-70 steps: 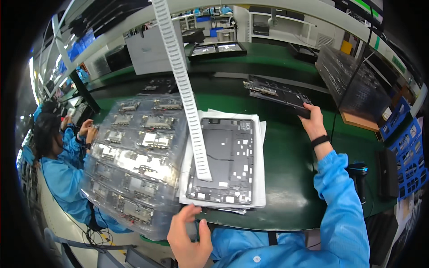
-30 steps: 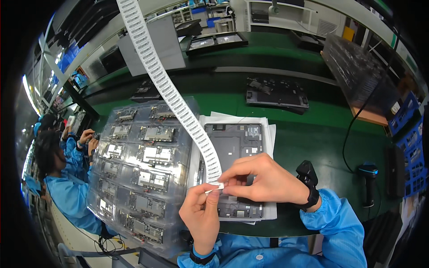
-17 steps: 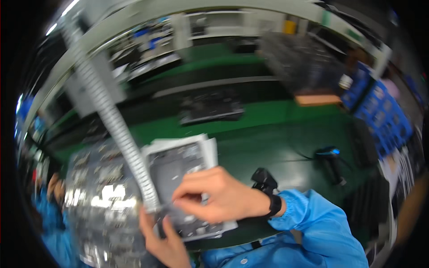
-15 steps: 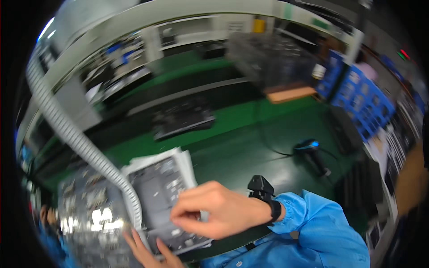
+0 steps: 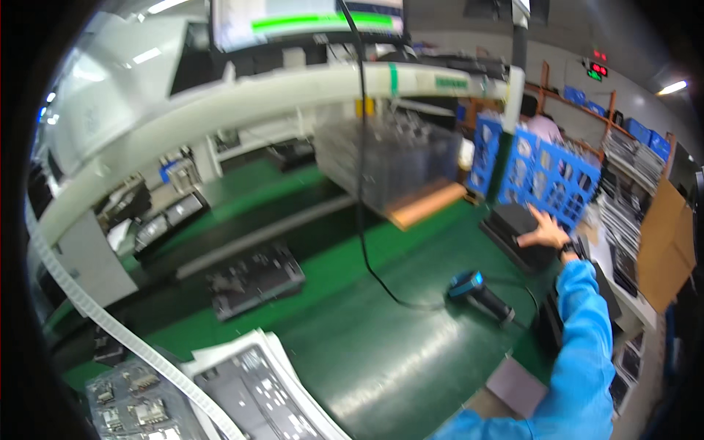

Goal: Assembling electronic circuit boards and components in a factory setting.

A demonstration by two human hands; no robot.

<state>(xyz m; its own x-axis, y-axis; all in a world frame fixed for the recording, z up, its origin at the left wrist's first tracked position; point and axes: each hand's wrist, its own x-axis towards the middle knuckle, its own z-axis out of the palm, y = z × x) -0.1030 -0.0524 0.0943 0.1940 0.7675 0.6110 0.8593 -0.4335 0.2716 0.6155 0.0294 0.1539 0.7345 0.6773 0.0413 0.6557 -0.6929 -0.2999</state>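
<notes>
Black, flat, box-shaped block sits at the right end of the green, smooth-topped bench, not lifted. My right hand is over it, fingers spread wide, nothing visibly gripped; I cannot confirm contact. My left hand is out of view. The dark-grey rectangular device panel lies on white paper sheets, small white patches in place; whether more remain, I cannot tell.

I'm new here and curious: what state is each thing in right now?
Right hand: spread open at the black block, contact unclear
Left hand: out of view
Screen: lit
Scanner: lying on the green table
Label strip: hanging, curved
Device housing: lying on white sheets
</notes>
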